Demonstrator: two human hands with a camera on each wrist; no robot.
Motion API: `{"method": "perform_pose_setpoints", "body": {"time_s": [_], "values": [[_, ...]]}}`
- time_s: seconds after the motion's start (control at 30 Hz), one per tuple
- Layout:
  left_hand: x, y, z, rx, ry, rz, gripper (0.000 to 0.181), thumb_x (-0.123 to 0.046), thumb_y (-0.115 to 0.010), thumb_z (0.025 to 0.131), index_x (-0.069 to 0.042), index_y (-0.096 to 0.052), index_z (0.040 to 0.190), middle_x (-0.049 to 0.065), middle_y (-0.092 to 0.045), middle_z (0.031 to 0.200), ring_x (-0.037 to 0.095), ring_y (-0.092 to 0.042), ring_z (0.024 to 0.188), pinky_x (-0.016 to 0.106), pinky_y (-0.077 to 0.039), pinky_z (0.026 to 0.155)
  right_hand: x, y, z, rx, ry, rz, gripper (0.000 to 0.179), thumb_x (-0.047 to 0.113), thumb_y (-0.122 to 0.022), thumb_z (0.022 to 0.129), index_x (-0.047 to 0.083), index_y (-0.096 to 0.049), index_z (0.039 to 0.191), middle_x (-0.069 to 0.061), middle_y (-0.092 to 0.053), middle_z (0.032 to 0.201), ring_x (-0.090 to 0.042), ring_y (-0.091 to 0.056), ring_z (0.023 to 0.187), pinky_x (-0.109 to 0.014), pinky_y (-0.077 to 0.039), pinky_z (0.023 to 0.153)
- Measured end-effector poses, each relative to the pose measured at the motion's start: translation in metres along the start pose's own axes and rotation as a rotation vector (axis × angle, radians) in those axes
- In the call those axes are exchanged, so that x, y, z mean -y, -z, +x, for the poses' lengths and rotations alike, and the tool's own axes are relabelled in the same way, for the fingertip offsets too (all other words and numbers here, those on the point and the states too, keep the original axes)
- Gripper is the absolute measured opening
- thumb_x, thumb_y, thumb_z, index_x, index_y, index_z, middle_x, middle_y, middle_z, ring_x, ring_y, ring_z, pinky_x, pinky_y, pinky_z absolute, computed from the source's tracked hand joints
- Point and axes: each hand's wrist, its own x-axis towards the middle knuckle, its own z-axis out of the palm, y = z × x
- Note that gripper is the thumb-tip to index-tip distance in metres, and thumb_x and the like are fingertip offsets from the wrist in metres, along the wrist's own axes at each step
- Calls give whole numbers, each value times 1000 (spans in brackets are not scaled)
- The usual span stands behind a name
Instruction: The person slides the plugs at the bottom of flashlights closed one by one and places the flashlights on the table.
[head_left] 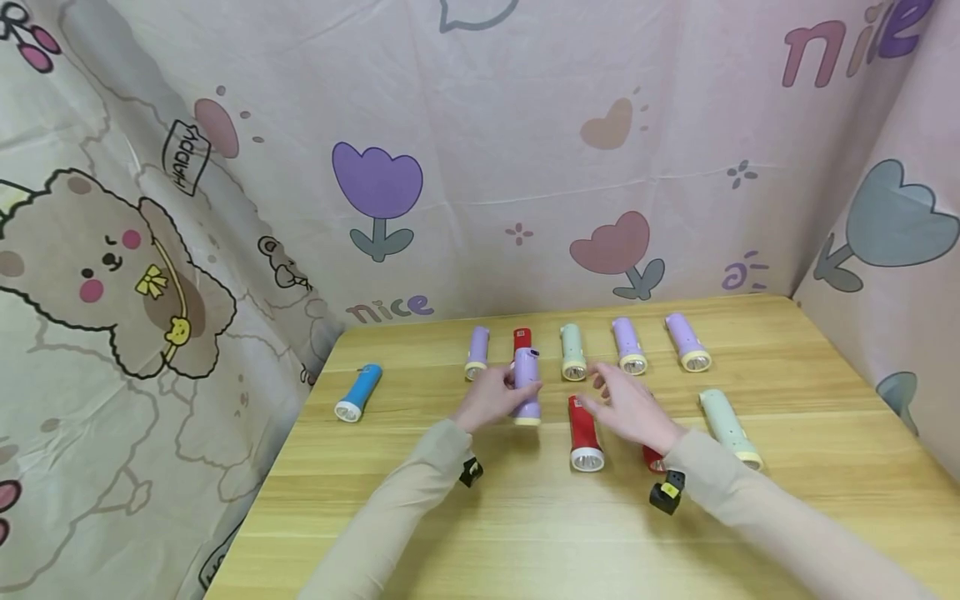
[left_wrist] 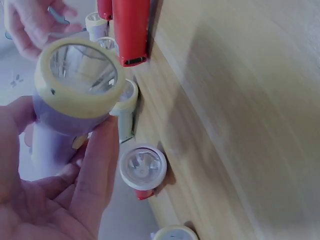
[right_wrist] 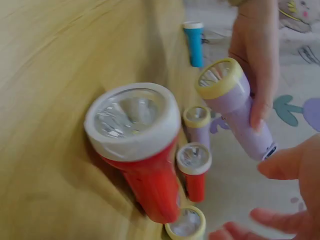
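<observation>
My left hand grips a purple flashlight above the table, its cream-rimmed lens end toward me. In the left wrist view, the thumb and fingers wrap round the held flashlight's body just behind its lens rim. My right hand hovers to the right with fingers spread and nothing in them. In the right wrist view, its fingertips are close to the tail of the purple flashlight; whether they touch is unclear. Below and between the hands lies a red flashlight with a white rim.
Along the back lie purple flashlights, a red one partly covered, and a green one. A blue flashlight lies left. Under my right forearm is another red one, beside a green one. Patterned curtains border the table.
</observation>
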Motion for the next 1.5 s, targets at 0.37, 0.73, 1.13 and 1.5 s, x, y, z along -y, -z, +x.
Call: {"method": "perform_pose_setpoints", "body": {"time_s": [0.37, 0.73, 1.13, 1.5], "values": [[19, -5, -1, 148, 182, -12, 48, -51, -67, 92, -4, -70, 98, 8, -72, 85, 17, -66, 70, 27, -54, 62, 2, -16, -2, 233, -207, -133, 56, 40, -67, 94, -4, -52, 125, -6, -54, 76, -20, -54, 69, -30, -42, 57], [33, -13, -4, 209, 286, -81, 46, -43, -70, 91, 1, -65, 103, 12, -72, 87, 19, -69, 68, 31, -61, 63, 0, -24, 4, 314, -268, -180, 41, 44, -67, 93, 10, -56, 73, 0, -44, 56, -15, -42, 48, -24, -29, 47], [29, -18, -6, 221, 330, -74, 44, -41, -76, 86, 0, -66, 99, 10, -71, 83, 18, -69, 65, 31, -61, 61, -2, -23, 11, 435, -327, -142, 48, 53, -58, 96, 14, -57, 67, -2, -59, 59, -16, -59, 50, -22, -39, 46], [31, -23, -2, 241, 351, -32, 45, -44, -75, 87, -2, -65, 99, 9, -70, 84, 18, -69, 64, 30, -61, 58, -5, -18, 14, 521, -378, -65, 39, 48, -59, 97, 11, -59, 86, -4, -63, 66, -16, -61, 55, -25, -48, 54]]}}
